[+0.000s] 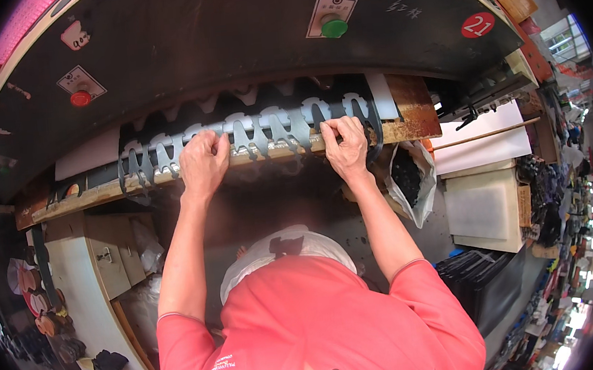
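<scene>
A dark sheet (277, 127) with rows of shaped cutouts hangs over the front edge of a wooden board (276, 150), its lower border cut into narrow, wavy strips. Both arms reach forward to it. My left hand (204, 159) is closed, thumb against fingers, on the sheet left of its middle. Toward the sheet's right end, my right hand (346, 147) pinches the edge in the same way. White material shows through the cutouts between my hands. The sheet's far part goes back into shadow under a dark machine front (214, 44).
The machine front carries a red button (80, 99) at left and a green button (333, 28) at right. Below the board's right end stands an open white bag (412, 182) with dark scraps. A pale cabinet (98, 252) is at left; black sheets (478, 282) lean at lower right.
</scene>
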`<action>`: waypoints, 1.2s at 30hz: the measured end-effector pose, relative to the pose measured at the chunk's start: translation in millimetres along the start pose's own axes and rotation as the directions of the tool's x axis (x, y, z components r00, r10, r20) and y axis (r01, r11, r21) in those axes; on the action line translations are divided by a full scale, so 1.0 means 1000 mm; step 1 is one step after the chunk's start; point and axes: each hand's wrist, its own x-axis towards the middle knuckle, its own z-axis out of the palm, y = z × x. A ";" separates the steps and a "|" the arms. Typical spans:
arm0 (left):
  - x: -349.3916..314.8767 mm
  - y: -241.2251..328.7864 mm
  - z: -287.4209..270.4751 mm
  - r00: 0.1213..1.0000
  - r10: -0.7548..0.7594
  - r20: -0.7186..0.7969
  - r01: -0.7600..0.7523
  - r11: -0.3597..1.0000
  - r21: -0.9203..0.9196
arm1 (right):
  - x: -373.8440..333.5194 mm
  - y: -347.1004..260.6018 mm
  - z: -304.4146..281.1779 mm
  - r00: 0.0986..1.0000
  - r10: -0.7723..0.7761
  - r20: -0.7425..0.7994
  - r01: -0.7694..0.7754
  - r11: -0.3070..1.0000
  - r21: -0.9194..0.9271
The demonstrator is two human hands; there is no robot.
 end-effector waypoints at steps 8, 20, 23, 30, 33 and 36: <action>0.002 0.004 -0.001 0.999 0.035 0.008 -0.035 0.999 -0.009 | 0.070 0.013 0.003 0.958 0.276 0.074 -0.278 0.960 0.023; 0.008 0.003 -0.012 0.982 0.017 0.190 -0.006 0.998 -0.058 | 0.129 0.057 0.055 0.914 0.299 0.273 -0.283 0.954 -0.094; 0.021 0.008 -0.019 0.962 -0.036 0.270 0.072 0.990 -0.122 | 0.133 0.069 0.037 0.804 0.483 0.347 -0.577 0.776 0.254; 0.104 0.054 0.039 0.873 0.051 0.484 0.223 0.843 -0.490 | 0.132 0.078 0.021 0.650 0.615 0.446 -0.692 0.236 0.683; 0.146 0.092 0.098 0.844 0.142 0.517 0.237 0.766 -0.597 | 0.132 0.077 0.020 0.624 0.658 0.421 -0.673 0.179 0.717; 0.172 0.115 0.142 0.747 0.128 0.652 0.362 0.744 -0.562 | 0.134 0.079 0.019 0.596 0.682 0.424 -0.662 0.117 0.741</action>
